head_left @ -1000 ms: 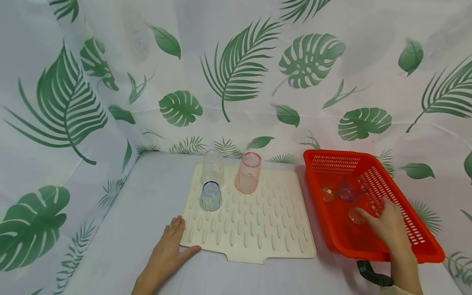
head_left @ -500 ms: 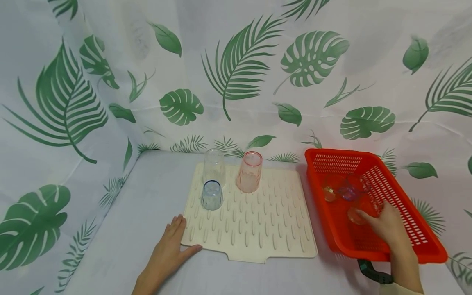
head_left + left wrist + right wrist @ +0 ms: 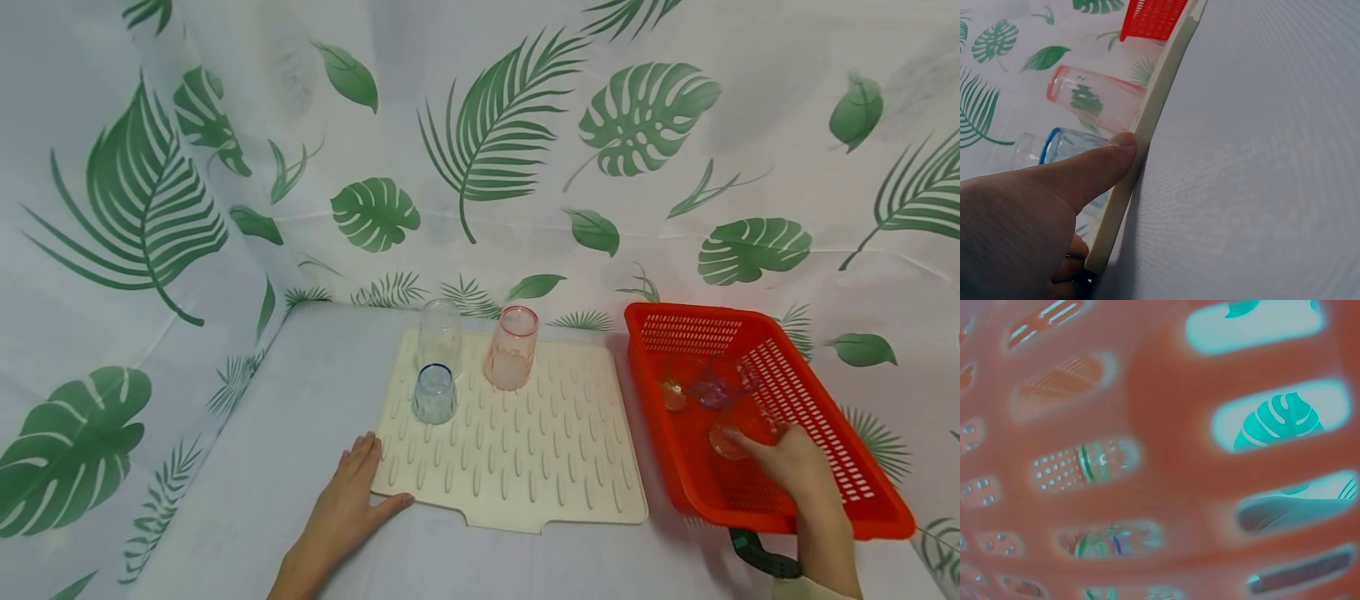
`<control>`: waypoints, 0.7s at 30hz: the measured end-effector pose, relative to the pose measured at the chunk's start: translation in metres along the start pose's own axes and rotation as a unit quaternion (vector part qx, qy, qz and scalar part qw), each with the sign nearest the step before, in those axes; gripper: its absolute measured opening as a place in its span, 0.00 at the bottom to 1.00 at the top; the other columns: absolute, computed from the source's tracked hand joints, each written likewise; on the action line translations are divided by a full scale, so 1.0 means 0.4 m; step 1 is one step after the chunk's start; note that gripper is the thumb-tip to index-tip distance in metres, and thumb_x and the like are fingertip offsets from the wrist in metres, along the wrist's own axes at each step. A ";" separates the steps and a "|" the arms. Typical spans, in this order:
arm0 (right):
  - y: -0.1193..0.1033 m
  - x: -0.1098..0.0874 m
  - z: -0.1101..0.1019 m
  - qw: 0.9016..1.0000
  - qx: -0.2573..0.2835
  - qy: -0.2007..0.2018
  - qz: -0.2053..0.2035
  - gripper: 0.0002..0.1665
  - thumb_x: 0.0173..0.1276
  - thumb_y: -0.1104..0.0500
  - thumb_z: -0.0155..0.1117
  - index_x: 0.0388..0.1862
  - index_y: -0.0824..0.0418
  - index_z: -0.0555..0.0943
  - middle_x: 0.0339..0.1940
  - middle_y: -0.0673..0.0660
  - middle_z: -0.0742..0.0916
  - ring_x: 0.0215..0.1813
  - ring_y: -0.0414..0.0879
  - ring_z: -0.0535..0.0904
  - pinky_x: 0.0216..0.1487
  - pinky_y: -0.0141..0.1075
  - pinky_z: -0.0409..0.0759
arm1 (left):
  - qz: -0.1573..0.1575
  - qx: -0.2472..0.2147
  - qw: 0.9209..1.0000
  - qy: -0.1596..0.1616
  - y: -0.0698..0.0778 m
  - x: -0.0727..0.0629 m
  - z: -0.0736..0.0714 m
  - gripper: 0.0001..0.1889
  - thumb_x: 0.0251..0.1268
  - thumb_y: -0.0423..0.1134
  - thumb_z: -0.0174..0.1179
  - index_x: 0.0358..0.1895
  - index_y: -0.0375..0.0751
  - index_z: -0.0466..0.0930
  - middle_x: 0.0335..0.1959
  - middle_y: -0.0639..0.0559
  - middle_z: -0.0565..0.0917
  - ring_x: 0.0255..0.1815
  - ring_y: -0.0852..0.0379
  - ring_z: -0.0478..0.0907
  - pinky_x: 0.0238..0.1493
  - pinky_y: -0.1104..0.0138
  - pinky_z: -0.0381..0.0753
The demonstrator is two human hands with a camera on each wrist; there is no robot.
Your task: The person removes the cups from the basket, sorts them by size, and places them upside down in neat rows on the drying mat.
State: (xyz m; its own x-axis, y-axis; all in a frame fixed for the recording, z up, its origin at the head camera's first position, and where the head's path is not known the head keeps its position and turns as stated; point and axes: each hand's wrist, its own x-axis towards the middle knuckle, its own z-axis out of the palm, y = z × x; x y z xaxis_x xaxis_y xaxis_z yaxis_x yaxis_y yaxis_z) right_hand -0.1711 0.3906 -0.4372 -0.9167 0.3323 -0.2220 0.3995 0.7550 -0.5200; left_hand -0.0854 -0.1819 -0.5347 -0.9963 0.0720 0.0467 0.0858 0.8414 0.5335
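Observation:
My left hand [image 3: 345, 500] lies at the near left corner of a cream ribbed drying mat [image 3: 555, 467], fingers along its left side. In the left wrist view the thumb [image 3: 1124, 140] rests on the mat's front edge. Three glasses stand on the mat: a tall clear glass [image 3: 439, 329], a short blue-rimmed glass [image 3: 435, 400] before it, and a pink-rimmed glass [image 3: 512, 350] to the right. My right hand [image 3: 798, 467] reaches into a red plastic basket [image 3: 678, 479], thumb and fingers around a clear glass [image 3: 726, 443] lying inside; its far side is hidden.
Deeper in the basket lie a purple-tinted glass [image 3: 712, 393] and a yellowish glass [image 3: 673, 395]. The basket's slotted wall [image 3: 1166, 425] fills the right wrist view. A leaf-print cloth [image 3: 517, 242] hangs behind and at the left of the white table [image 3: 300, 400].
My right hand's fingers have lowered and drawn in around the clear glass in the basket. The left hand stays at the mat's corner. The head view has shifted slightly.

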 end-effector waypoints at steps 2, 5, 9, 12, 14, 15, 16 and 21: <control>-0.002 -0.002 0.000 1.000 -0.002 -0.002 0.008 0.65 0.60 0.32 0.69 0.77 0.74 0.52 0.67 0.79 0.70 0.55 0.69 0.74 0.51 0.63 0.84 | 0.001 0.000 1.000 0.002 -0.002 -0.001 0.000 0.53 0.57 0.66 0.66 0.74 0.27 0.61 0.78 0.33 0.61 0.81 0.37 0.55 0.80 0.45 0.56; -0.005 -0.002 -0.002 1.000 0.003 -0.007 0.022 0.67 0.58 0.32 0.70 0.77 0.75 0.52 0.66 0.79 0.70 0.54 0.69 0.74 0.47 0.59 0.86 | 0.005 -0.002 1.000 0.004 -0.004 -0.001 0.001 0.54 0.57 0.66 0.66 0.74 0.27 0.60 0.78 0.33 0.61 0.81 0.37 0.54 0.80 0.45 0.56; -0.009 -0.007 -0.007 1.000 0.000 0.002 0.027 0.67 0.56 0.32 0.72 0.75 0.76 0.55 0.64 0.79 0.72 0.52 0.68 0.75 0.42 0.56 0.88 | 0.007 -0.006 1.000 0.004 -0.002 0.003 0.000 0.54 0.57 0.65 0.67 0.74 0.27 0.60 0.78 0.33 0.60 0.81 0.37 0.54 0.80 0.46 0.55; -0.014 -0.014 -0.010 1.000 -0.003 0.017 0.026 0.65 0.57 0.33 0.72 0.73 0.77 0.57 0.63 0.79 0.73 0.51 0.68 0.75 0.45 0.59 0.87 | 0.004 -0.005 1.000 0.001 -0.001 0.005 0.000 0.54 0.57 0.65 0.67 0.75 0.27 0.60 0.78 0.33 0.60 0.81 0.37 0.54 0.81 0.46 0.55; -0.019 -0.020 -0.010 0.999 0.003 0.027 0.026 0.64 0.58 0.34 0.72 0.74 0.76 0.57 0.64 0.79 0.72 0.53 0.69 0.74 0.49 0.63 0.85 | 0.001 -0.005 1.000 -0.002 -0.001 0.005 0.000 0.54 0.57 0.65 0.67 0.75 0.27 0.59 0.78 0.33 0.59 0.81 0.38 0.53 0.81 0.46 0.55; -0.022 -0.025 -0.010 0.999 0.007 0.034 0.027 0.64 0.59 0.34 0.71 0.74 0.76 0.56 0.64 0.80 0.72 0.54 0.69 0.73 0.52 0.65 0.83 | 0.001 -0.005 1.000 -0.003 -0.001 0.004 -0.001 0.54 0.57 0.65 0.67 0.75 0.27 0.59 0.79 0.33 0.59 0.81 0.38 0.53 0.81 0.46 0.54; -0.025 -0.030 -0.009 0.999 0.013 0.043 0.025 0.63 0.60 0.34 0.71 0.75 0.75 0.56 0.65 0.79 0.72 0.55 0.70 0.73 0.53 0.66 0.82 | 0.000 -0.006 1.000 -0.005 -0.001 0.004 -0.001 0.54 0.57 0.65 0.67 0.75 0.27 0.59 0.79 0.33 0.59 0.81 0.38 0.53 0.81 0.46 0.54; -0.042 -0.054 -0.003 0.994 0.041 0.100 0.010 0.58 0.66 0.38 0.66 0.77 0.74 0.52 0.69 0.79 0.69 0.61 0.72 0.69 0.59 0.70 0.76 | -0.005 -0.007 1.000 -0.008 0.000 0.001 -0.002 0.54 0.57 0.64 0.67 0.75 0.27 0.59 0.79 0.33 0.59 0.81 0.38 0.52 0.81 0.45 0.54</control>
State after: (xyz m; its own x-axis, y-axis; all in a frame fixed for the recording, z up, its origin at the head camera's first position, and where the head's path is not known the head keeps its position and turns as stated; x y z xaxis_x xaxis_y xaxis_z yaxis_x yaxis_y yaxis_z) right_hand -0.1580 0.3712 -0.4226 -0.8863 0.4579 -0.0689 0.4079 0.7017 -0.5842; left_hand -0.0860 -0.1823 -0.5341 -0.9970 0.0725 0.0285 0.0763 0.8342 0.5462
